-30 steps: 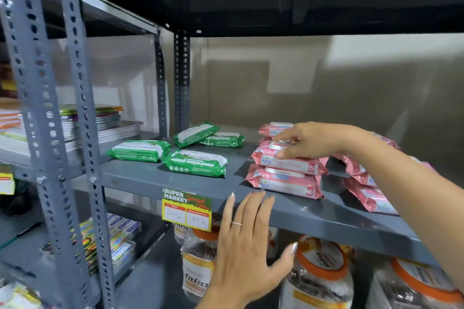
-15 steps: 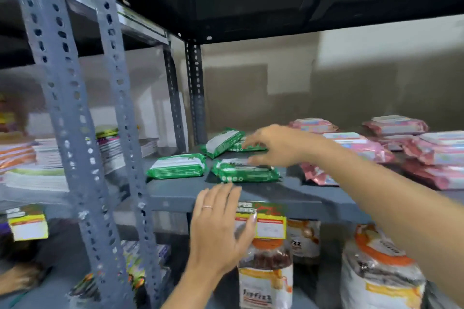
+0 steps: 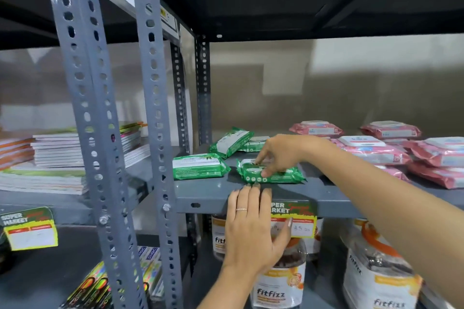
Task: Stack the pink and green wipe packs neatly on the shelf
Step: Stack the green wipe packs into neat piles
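Several green wipe packs lie loose on the grey shelf [image 3: 206,193]. My right hand [image 3: 278,154] pinches the front green pack [image 3: 283,176], thumb on its near side and fingers on its top. A second green pack [image 3: 199,166] lies flat to its left. Two more green packs [image 3: 231,142] lean on each other behind. My left hand [image 3: 251,228] is flat and open against the shelf's front edge, fingertips at the lip just below the held pack. Several pink wipe packs [image 3: 369,149] sit stacked at the right.
Perforated grey uprights [image 3: 153,108] stand left of the packs. A price tag [image 3: 298,218] hangs on the shelf edge. Fitfizz jars [image 3: 278,288] fill the shelf below. Stacked books [image 3: 57,153] lie on the neighbouring shelf at left.
My right hand left the pink stack, swept left and came down onto the front green pack. My left hand rose to the shelf edge. The view shifted left and closer.
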Tool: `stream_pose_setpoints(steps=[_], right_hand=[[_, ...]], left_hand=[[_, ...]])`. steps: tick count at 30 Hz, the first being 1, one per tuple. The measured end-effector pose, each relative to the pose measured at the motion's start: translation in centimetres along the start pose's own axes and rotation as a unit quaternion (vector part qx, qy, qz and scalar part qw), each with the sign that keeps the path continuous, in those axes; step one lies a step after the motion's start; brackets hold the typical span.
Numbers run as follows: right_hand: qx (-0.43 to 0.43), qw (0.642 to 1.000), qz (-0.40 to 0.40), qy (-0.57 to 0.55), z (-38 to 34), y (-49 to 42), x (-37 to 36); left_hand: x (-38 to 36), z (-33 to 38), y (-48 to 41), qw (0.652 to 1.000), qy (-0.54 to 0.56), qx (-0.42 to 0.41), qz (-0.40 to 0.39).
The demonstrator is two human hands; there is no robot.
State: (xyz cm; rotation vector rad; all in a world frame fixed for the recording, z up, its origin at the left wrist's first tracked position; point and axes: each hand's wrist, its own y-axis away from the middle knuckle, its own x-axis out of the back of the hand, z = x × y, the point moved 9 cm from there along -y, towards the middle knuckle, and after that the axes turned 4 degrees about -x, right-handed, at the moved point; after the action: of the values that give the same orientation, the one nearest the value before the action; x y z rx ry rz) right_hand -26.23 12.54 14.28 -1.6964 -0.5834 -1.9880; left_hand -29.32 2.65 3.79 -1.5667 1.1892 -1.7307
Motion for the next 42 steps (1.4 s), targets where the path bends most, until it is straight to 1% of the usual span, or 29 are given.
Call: stream_pose_setpoints(steps=[2, 3, 4, 6, 8, 10, 11, 13, 15, 18, 21, 24, 27, 31, 33, 36, 39, 42], right_hand=[[0.002, 0.999, -0.027, 0.034, -1.4, -1.2, 0.8], [0.014, 0.999, -0.018, 0.033, -2.6, -1.8, 1.5], [0.039, 0.999, -0.004, 0.013, -4.0, -2.7, 2.5], [0.086, 0.993, 0.005, -0.082, -6.9, -4.1, 3.0], [0.117, 0.981, -0.039, -0.149, -9.7, -5.3, 1.6], [0.114, 0.975, -0.095, -0.166, -11.5, -6.6, -0.6], [0.112, 0.975, -0.103, -0.161, -12.0, -7.2, -1.4], [0.124, 0.978, -0.066, -0.155, -12.6, -8.0, -1.2], [0.132, 0.976, -0.029, -0.171, -12.1, -7.9, 0.3], [0.127, 0.971, -0.019, -0.2, -9.7, -6.4, 3.0], [0.104, 0.976, -0.011, -0.192, -5.2, -4.1, 4.9], [0.069, 0.984, -0.034, -0.16, -0.8, -2.2, 4.1], [0.038, 0.986, -0.075, -0.145, 1.7, -1.1, 1.2], [0.031, 0.981, -0.085, -0.173, 2.7, -0.6, -0.6], [0.042, 0.976, -0.089, -0.196, 2.8, -0.2, -0.3], [0.054, 0.967, -0.075, -0.236, 2.8, 0.0, 0.7], [0.039, 0.979, -0.032, -0.195, 2.9, -0.1, 1.1], [0.001, 0.995, 0.022, -0.096, 3.1, -0.4, 2.0]], left_hand=[[0.1, -0.4, 0.2, 1.0, 0.002, 0.011, 0.005], [0.1, -0.5, 0.3, 1.0, 0.005, 0.016, 0.005], [0.1, -0.5, 0.1, 1.0, 0.001, 0.026, 0.007], [0.2, -0.3, 0.1, 1.0, 0.008, 0.027, 0.0], [0.1, 0.0, 0.5, 1.0, 0.004, 0.02, -0.011], [0.1, 0.4, 0.7, 1.0, -0.003, 0.01, -0.02], [0.1, 0.5, 0.8, 1.0, -0.001, 0.004, -0.024], [0.2, 0.7, 1.0, 1.0, 0.0, -0.012, -0.025], [0.5, 0.6, 1.0, 1.0, 0.001, -0.019, -0.016], [1.0, 0.3, 0.9, 0.999, 0.031, -0.018, 0.009], [0.7, 0.1, 0.9, 0.999, 0.041, 0.001, 0.016], [0.1, 0.1, 1.1, 0.999, 0.045, 0.022, 0.016], [0.2, 0.2, 1.0, 0.997, 0.059, 0.035, 0.03], [0.3, 0.2, 0.9, 0.997, 0.062, 0.036, 0.037], [0.2, 0.3, 0.9, 0.997, 0.062, 0.034, 0.041], [0.2, 0.3, 0.9, 0.996, 0.061, 0.036, 0.045], [0.2, 0.3, 0.9, 0.997, 0.061, 0.035, 0.038], [0.4, 0.3, 0.9, 0.997, 0.063, 0.03, 0.029]])
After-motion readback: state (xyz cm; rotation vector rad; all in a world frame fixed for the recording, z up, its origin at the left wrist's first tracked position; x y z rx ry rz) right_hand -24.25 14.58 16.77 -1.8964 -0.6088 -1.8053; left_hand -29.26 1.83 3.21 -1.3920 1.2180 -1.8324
